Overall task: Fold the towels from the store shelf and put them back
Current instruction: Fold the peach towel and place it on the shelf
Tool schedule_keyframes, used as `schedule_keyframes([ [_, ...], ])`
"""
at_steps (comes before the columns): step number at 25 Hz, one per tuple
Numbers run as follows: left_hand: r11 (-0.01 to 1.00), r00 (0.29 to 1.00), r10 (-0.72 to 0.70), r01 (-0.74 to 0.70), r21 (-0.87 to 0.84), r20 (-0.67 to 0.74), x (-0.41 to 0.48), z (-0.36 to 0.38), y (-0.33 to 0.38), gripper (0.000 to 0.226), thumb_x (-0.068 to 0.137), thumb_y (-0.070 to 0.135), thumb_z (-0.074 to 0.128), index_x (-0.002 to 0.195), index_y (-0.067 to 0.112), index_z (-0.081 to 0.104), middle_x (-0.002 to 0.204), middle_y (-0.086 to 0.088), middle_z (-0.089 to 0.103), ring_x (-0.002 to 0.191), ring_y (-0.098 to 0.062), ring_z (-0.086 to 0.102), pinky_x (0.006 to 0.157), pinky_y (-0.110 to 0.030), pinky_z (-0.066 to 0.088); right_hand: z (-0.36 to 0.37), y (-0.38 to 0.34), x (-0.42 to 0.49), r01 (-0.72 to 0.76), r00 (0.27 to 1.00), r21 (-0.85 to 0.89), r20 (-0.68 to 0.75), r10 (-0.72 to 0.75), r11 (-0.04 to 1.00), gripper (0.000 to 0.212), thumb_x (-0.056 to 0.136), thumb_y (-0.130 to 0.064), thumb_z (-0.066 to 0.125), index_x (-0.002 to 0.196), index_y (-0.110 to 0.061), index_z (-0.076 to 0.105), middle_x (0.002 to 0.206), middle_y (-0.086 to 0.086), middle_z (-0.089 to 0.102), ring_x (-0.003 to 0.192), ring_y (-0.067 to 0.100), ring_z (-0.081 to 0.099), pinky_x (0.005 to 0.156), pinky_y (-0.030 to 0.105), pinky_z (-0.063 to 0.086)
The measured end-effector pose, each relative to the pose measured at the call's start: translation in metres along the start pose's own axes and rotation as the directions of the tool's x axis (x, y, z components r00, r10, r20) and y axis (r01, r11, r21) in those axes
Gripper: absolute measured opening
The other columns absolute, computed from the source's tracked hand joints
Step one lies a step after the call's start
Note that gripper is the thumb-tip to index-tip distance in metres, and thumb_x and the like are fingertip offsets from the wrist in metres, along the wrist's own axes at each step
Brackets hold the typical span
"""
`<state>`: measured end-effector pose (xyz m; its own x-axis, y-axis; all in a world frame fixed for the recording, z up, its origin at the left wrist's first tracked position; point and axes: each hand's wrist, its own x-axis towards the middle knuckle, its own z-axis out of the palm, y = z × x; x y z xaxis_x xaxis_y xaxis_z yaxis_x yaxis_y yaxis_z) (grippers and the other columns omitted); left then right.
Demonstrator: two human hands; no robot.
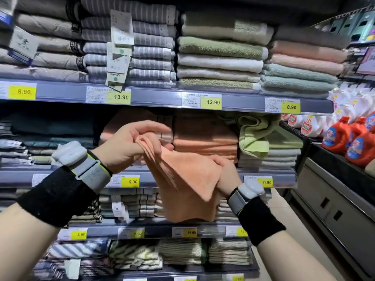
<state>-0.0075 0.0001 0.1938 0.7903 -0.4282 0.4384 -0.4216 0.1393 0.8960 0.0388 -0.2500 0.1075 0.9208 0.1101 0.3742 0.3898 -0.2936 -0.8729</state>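
An orange towel [186,185] hangs in the air in front of the store shelf [142,98], folded over into layers. My left hand [129,142] pinches its upper left corner at about the height of the second shelf. My right hand [225,175] grips the towel's right edge, lower and to the right. Behind the towel lies a stack of orange towels [205,138] on the second shelf. A rumpled green towel [253,134] droops untidily over the stack to the right of them.
Folded towels in grey, brown, green, white and pink fill the top shelf [221,55]. Striped towels [129,207] fill the lower shelves. Yellow price tags [213,102] line the shelf edges. Orange detergent bottles [345,138] stand on a rack at the right, beside the aisle floor [284,209].
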Motion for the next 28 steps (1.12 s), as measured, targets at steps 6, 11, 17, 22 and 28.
schedule_keyframes([
  [6,0.903,0.894,-0.385,0.416,-0.108,0.229,-0.011,-0.025,-0.036,0.075,0.058,0.035,0.088,0.121,0.008,0.059,0.096,-0.019,0.069,0.100,-0.035,0.064,0.083,-0.037,0.054,-0.038,-0.028,0.003,0.176,0.983,-0.168,-0.029,-0.184,0.970,0.024,0.073,0.001,0.064,0.073,-0.022,0.058,0.072,-0.012,0.059,0.065,-0.010,0.051,0.063,0.008,0.041],
  [11,0.553,0.554,-0.832,0.827,0.099,0.015,0.006,0.035,-0.079,0.094,0.056,0.086,0.053,0.105,0.006,0.058,0.078,-0.012,0.071,0.072,-0.024,0.065,0.076,-0.033,0.050,-0.059,-0.046,-0.007,0.296,0.954,-0.325,0.057,-0.294,0.898,0.027,0.068,-0.009,0.062,0.072,-0.030,0.045,0.068,-0.013,0.051,0.064,0.001,0.041,0.059,0.016,0.034],
  [17,0.640,0.742,-0.668,0.617,-0.459,0.066,0.036,0.070,-0.078,0.044,0.087,0.050,0.054,0.103,0.013,0.071,0.101,-0.011,0.071,0.092,-0.024,0.067,0.094,-0.037,0.044,-0.073,-0.054,-0.021,0.293,0.956,-0.375,0.119,-0.267,0.879,0.027,0.071,-0.010,0.057,0.073,-0.030,0.039,0.066,-0.012,0.044,0.063,0.001,0.036,0.057,0.014,0.030],
  [22,0.654,0.791,-0.609,0.547,-0.522,0.066,0.043,0.068,-0.073,0.034,0.078,0.026,0.063,0.103,0.003,0.065,0.095,-0.015,0.063,0.093,-0.027,0.060,0.100,-0.038,0.041,-0.084,-0.048,-0.037,0.292,0.951,-0.417,0.027,-0.309,0.861,0.020,0.074,-0.003,0.065,0.084,-0.019,0.058,0.078,-0.012,0.059,0.073,-0.002,0.051,0.063,0.007,0.037],
  [28,0.719,0.856,-0.516,0.427,-0.549,-0.010,0.037,0.068,-0.063,0.019,0.073,0.023,0.061,0.071,0.007,0.071,0.067,-0.008,0.066,0.067,-0.021,0.063,0.073,-0.033,0.047,-0.052,-0.004,-0.043,0.174,0.965,-0.284,-0.143,-0.222,0.943,0.033,0.074,-0.012,0.064,0.093,-0.040,0.063,0.094,-0.011,0.067,0.093,0.006,0.061,0.080,0.022,0.047],
])
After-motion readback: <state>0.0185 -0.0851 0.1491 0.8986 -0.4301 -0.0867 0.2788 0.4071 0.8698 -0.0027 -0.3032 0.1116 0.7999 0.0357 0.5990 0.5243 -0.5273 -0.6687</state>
